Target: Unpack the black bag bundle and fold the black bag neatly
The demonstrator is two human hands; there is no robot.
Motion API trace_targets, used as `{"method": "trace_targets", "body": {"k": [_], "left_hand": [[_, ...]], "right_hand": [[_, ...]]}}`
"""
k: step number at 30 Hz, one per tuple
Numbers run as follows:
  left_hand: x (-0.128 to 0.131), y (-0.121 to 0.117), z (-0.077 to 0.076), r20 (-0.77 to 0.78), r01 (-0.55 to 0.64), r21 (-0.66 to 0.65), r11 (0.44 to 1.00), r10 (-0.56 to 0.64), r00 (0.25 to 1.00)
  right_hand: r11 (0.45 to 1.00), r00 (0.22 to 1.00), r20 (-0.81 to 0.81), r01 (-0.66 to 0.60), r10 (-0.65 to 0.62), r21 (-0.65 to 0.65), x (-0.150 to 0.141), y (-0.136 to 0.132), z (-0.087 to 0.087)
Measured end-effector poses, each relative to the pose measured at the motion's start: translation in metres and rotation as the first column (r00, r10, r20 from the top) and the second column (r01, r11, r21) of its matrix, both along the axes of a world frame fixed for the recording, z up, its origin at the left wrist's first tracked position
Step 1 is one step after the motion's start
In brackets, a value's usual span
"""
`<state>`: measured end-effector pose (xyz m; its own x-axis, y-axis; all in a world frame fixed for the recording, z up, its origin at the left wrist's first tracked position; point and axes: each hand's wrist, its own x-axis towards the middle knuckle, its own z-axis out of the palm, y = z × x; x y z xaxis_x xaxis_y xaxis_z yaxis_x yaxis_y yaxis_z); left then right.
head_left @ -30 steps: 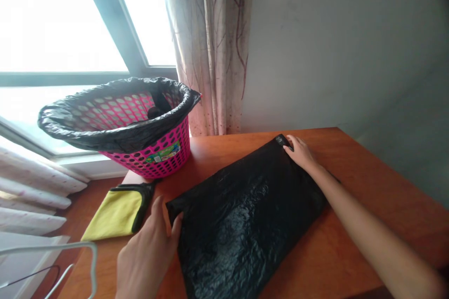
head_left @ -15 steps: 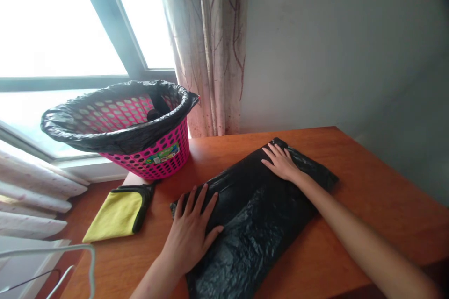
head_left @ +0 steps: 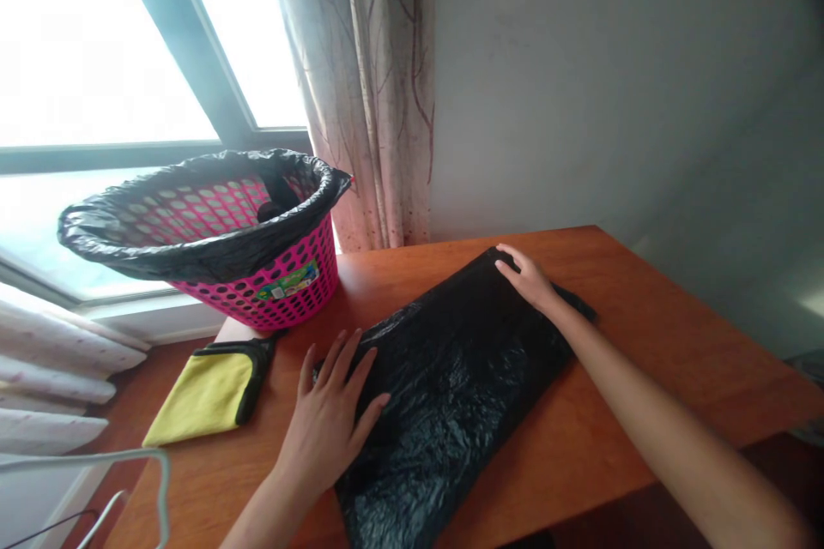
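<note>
A black plastic bag lies spread, wrinkled and glossy, across the wooden table. My left hand rests open on its left edge, fingers spread and pointing away from me. At the bag's far corner is my right hand, its fingers curled and its thumb bent towards them, closed on the edge of the plastic. The fingertips there are partly hidden.
A pink perforated basket lined with black plastic stands at the back left, with a dark object inside. Before it lies a folded yellow cloth with black trim. White cables cross the lower left. The wooden table meets the grey wall.
My right hand has gone from lying flat on the bag to curling its fingers at the far corner. My left hand has stayed spread on the left edge. The view has shifted slightly.
</note>
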<state>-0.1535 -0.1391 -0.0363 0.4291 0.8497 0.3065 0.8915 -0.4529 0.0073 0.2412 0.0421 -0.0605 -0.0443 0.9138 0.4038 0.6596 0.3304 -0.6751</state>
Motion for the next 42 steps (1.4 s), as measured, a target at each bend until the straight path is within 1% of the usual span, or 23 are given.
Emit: {"method": "trace_targets", "body": {"k": [2, 3, 5, 7, 10, 12, 13, 15, 19, 23, 26, 29, 32, 34, 36, 38, 40, 42], "left_hand": [[0.0, -0.001, 0.003, 0.019, 0.016, 0.007, 1.0, -0.016, 1.0], [0.0, -0.002, 0.005, 0.031, 0.04, 0.0, 0.999, -0.04, 0.999], [0.005, -0.005, 0.007, 0.057, 0.116, -0.026, 0.993, -0.114, 0.992], [0.012, -0.008, 0.011, 0.088, 0.193, -0.064, 0.979, -0.187, 0.978], [0.025, -0.013, 0.017, 0.141, 0.28, -0.14, 0.95, -0.261, 0.955], [0.032, -0.015, 0.019, 0.165, 0.315, -0.186, 0.931, -0.287, 0.944], [0.035, -0.016, 0.019, 0.169, 0.329, -0.202, 0.922, -0.298, 0.939], [0.039, -0.018, 0.017, 0.156, 0.351, -0.231, 0.907, -0.322, 0.934], [0.041, -0.018, 0.01, 0.105, 0.373, -0.256, 0.892, -0.358, 0.928], [0.041, -0.019, 0.01, 0.076, 0.367, -0.226, 0.902, -0.36, 0.93], [0.042, -0.021, 0.012, 0.068, 0.368, -0.212, 0.905, -0.362, 0.93], [0.043, -0.021, 0.012, 0.087, 0.361, -0.191, 0.913, -0.35, 0.933], [0.043, -0.021, 0.012, 0.09, 0.356, -0.197, 0.914, -0.344, 0.934], [0.043, -0.02, 0.014, 0.076, 0.349, -0.229, 0.909, -0.341, 0.937], [0.046, -0.019, 0.02, 0.06, 0.343, -0.276, 0.898, -0.34, 0.938], [0.052, -0.019, 0.029, 0.055, 0.337, -0.317, 0.886, -0.337, 0.94], [0.065, -0.023, 0.039, 0.075, 0.34, -0.341, 0.877, -0.335, 0.939], [0.084, -0.029, 0.048, 0.115, 0.369, -0.355, 0.859, -0.351, 0.929]], "right_hand": [[0.999, 1.0, -0.003, -0.021, 0.021, 0.03, 0.007, -0.02, 0.012], [0.997, 0.998, 0.038, -0.053, 0.051, 0.049, 0.01, -0.034, 0.018], [0.986, 0.975, 0.182, -0.147, 0.129, 0.085, 0.015, -0.066, 0.026], [0.964, 0.919, 0.332, -0.255, 0.215, 0.082, 0.017, -0.103, 0.031], [0.923, 0.812, 0.468, -0.385, 0.347, -0.016, 0.015, -0.153, 0.031], [0.897, 0.754, 0.507, -0.431, 0.418, -0.099, 0.011, -0.177, 0.03], [0.892, 0.742, 0.51, -0.434, 0.435, -0.129, 0.01, -0.186, 0.028], [0.899, 0.752, 0.499, -0.41, 0.43, -0.157, 0.007, -0.196, 0.024], [0.928, 0.792, 0.486, -0.343, 0.37, -0.147, 0.008, -0.197, 0.014], [0.959, 0.839, 0.465, -0.258, 0.281, -0.114, 0.021, -0.184, 0.003], [0.99, 0.888, 0.437, -0.13, 0.14, -0.054, 0.046, -0.168, -0.007], [0.999, 0.915, 0.402, 0.028, -0.033, 0.019, 0.079, -0.149, -0.017], [0.983, 0.896, 0.404, 0.165, -0.186, 0.086, 0.104, -0.138, -0.022], [0.971, 0.877, 0.419, 0.202, -0.236, 0.123, 0.108, -0.137, -0.021], [0.978, 0.88, 0.429, 0.16, -0.203, 0.135, 0.099, -0.14, -0.018], [0.992, 0.895, 0.434, 0.063, -0.107, 0.113, 0.08, -0.145, -0.011], [0.997, 0.896, 0.444, -0.036, 0.0, 0.072, 0.058, -0.151, -0.003], [0.993, 0.882, 0.464, -0.113, 0.087, 0.029, 0.035, -0.154, 0.006]]}}
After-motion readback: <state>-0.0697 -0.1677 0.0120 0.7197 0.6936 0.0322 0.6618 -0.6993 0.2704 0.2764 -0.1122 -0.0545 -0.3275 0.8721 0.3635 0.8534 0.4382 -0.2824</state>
